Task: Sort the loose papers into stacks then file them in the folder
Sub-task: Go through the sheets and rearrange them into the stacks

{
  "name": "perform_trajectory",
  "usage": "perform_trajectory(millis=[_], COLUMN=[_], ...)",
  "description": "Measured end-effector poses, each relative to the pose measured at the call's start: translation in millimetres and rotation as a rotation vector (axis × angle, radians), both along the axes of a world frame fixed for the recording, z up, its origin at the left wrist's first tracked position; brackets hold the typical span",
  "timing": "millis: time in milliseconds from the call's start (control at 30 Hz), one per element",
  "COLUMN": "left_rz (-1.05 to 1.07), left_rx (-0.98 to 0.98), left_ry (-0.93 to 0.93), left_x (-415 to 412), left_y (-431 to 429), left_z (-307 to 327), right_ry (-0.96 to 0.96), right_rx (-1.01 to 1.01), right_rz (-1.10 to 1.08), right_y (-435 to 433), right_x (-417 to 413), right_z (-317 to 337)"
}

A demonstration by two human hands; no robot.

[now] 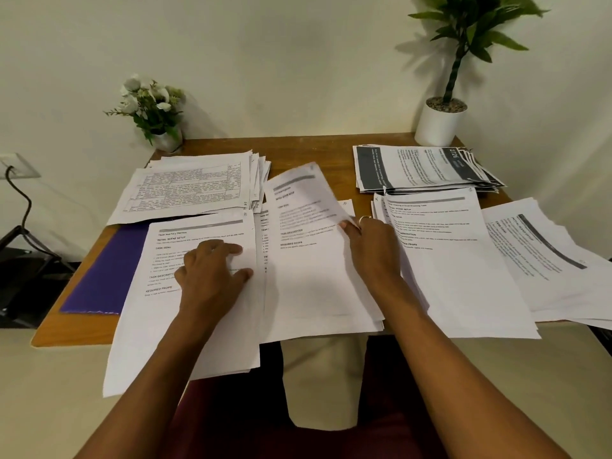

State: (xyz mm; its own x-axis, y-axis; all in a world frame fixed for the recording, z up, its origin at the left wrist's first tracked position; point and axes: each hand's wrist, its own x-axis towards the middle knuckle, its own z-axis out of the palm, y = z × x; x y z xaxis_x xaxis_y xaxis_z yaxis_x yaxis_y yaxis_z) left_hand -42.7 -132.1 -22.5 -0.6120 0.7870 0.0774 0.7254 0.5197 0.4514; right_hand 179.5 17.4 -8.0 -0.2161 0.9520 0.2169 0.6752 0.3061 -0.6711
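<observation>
Sorting step in hand: one sheet goes from the middle pile to a matching stack. To do it well I judge I should lift only the top sheet, read its heading before committing, and keep the neighbouring stack pinned so nothing slides off the near edge.

Wooden table [212,144]: brown, smooth, rounded corner, almost covered. Several stacks overhang its near edge, so they could slip.

Table-printed stack [185,190], far left: thin white sheets, fanned and uneven at the right side.

Dark-banded stack [420,168], far right: sheets turned sideways, corners splayed.

Right-hand stacks [457,260]: plain white text pages, edges ragged, one group skewed further right.

Purple folder [106,270]: flat, matte, lying shut as far as I can tell at the left edge, half buried under paper. Nothing filed yet, I judge.

Left stack [198,236]: my left hand [212,273] lies flat on it, fingers spread and pressing down.

Lifted sheet [298,193]: blurred, curling upward from the middle pile [314,286]. My right hand [374,250] pinches its right edge between thumb and fingertips; a ring shows on one finger.
</observation>
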Motion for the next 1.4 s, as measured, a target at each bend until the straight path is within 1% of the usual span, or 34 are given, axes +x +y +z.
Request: perform_trajectory(millis=[100, 200, 333, 467, 533, 600, 667, 700, 767, 833, 867, 967, 1033, 1100, 1167, 1267, 1333, 1400], left_rz=[-0.009, -0.02, -0.056, -0.046, -0.03, -0.027, -0.051, -0.052, -0.006, 0.05, 0.074, 0.161, 0.213, 0.251, 0.281, 0.296, 0.301, 0.339], left_rx=[0.06, 0.134, 0.28, 0.424, 0.513, 0.597, 0.643, 0.656, 0.645, 0.552, 0.481, 0.253, 0.164, 0.103, 0.082, 0.078, 0.062, 0.023], left_ry=[-0.005, -0.028, -0.194, -0.39, -0.507, -0.71, -0.869, -0.895, -0.835, -0.658, -0.57, -0.377, -0.299, -0.227, -0.192, -0.186, -0.149, -0.042], left_x=[6, 13, 14, 13, 11, 5, -3, -8, -17, -33, -45, -82, -99, -103, -101, -93, -86, -77], left_y=[4, 9, 12, 14, 14, 12, 11, 11, 9, 2, -4, -29, -42, -47, -47, -45, -43, -39], left_z=[4, 10, 15, 22, 30, 41, 50, 54, 57, 54, 49, 33, 22, 15, 10, 6, 6, 7], right_ry=[0.023, 0.1, 0.199, 0.33, 0.458, 0.559, 0.565, 0.55, 0.478, 0.374, 0.32, 0.141, -0.005, -0.122, -0.179, -0.225, -0.264, -0.278], right_rx=[0.074, 0.131, 0.222, 0.238, 0.161, 0.052, -0.061, -0.119, -0.232, -0.331, -0.35, -0.285, -0.198, -0.126, -0.067, 0.012, 0.009, -0.02], right_rz=[0.081, 0.165, 0.101, 0.076, 0.101, 0.159, 0.218, 0.242, 0.284, 0.334, 0.35, 0.285, 0.196, 0.164, 0.152, 0.091, 0.067, 0.06], right_y=[-4, -6, -8, -8, -7, -6, -8, -9, -12, -14, -16, -17, -14, -12, -13, -13, -12, -10], right_x=[-2, -2, 1, 2, 1, -2, -9, -13, -21, -27, -28, -25, -19, -13, -10, -10, -10, -10], right_z=[9, 17, 27, 50, 62, 67, 65, 62, 52, 41, 35, 13, -3, -16, -24, -26, -26, -25])
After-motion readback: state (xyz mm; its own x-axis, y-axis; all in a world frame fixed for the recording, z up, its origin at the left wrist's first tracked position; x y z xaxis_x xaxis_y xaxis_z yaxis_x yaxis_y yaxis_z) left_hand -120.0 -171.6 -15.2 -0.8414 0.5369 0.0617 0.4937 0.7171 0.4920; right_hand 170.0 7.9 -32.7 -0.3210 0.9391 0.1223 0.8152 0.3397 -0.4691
